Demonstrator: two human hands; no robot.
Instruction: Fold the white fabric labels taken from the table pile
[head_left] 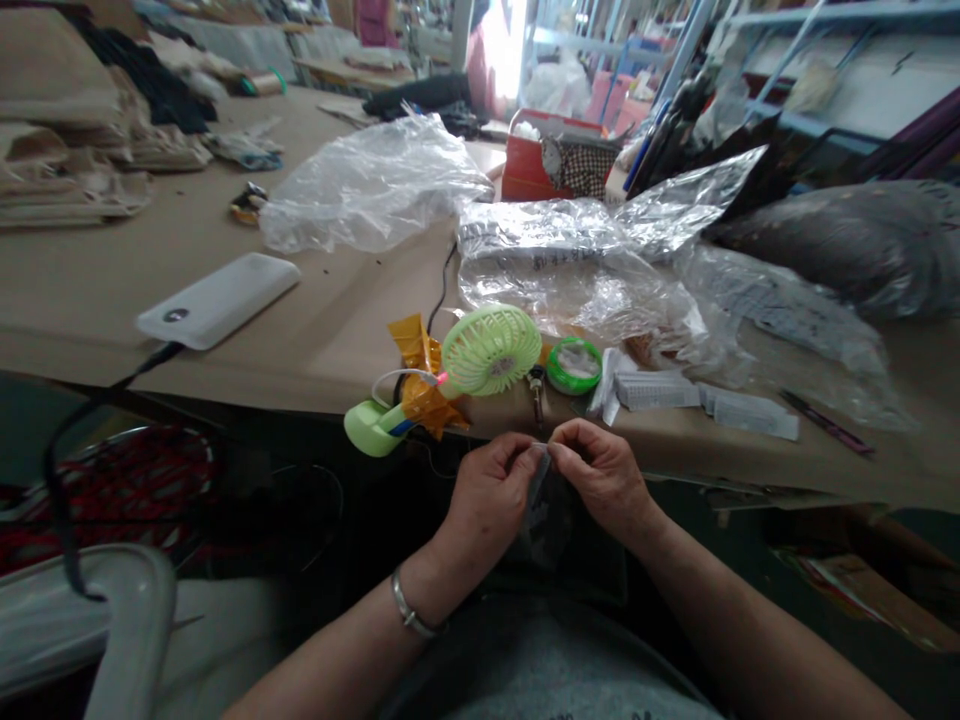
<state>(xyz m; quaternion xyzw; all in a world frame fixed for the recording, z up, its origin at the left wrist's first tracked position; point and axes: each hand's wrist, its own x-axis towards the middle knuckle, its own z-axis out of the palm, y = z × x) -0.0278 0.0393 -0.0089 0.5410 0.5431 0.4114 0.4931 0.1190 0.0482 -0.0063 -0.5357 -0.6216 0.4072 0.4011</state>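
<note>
- Head view: both hands met just off the near edge of the table, in front of the person's body.
- The left hand was curled, its thumb and forefinger pinching a small pale slip.
- The right hand was closed to a pinch too, thumb against forefinger, at the slip's top end; whether it gripped the slip or only touched it, I could not tell.
- The slip lay between the two hands, its top at the fingertips and its body hanging down beside the left thumb. Its lower part was thin and blurred against the dark below.
- A bracelet circled the left wrist.
- Beyond the hands, at the table's edge, stood a green fan, tilted, with amber tape about its handle.
- Just right of the fan was a green tub with pale contents.
- White labels lay right of the tub, beyond the right hand, and a slim dark tool lay farther right.
- A power bank lay well to the left, a cable at its near end.
- Farther back were a clear bag, a printed bag and a red box.
</note>
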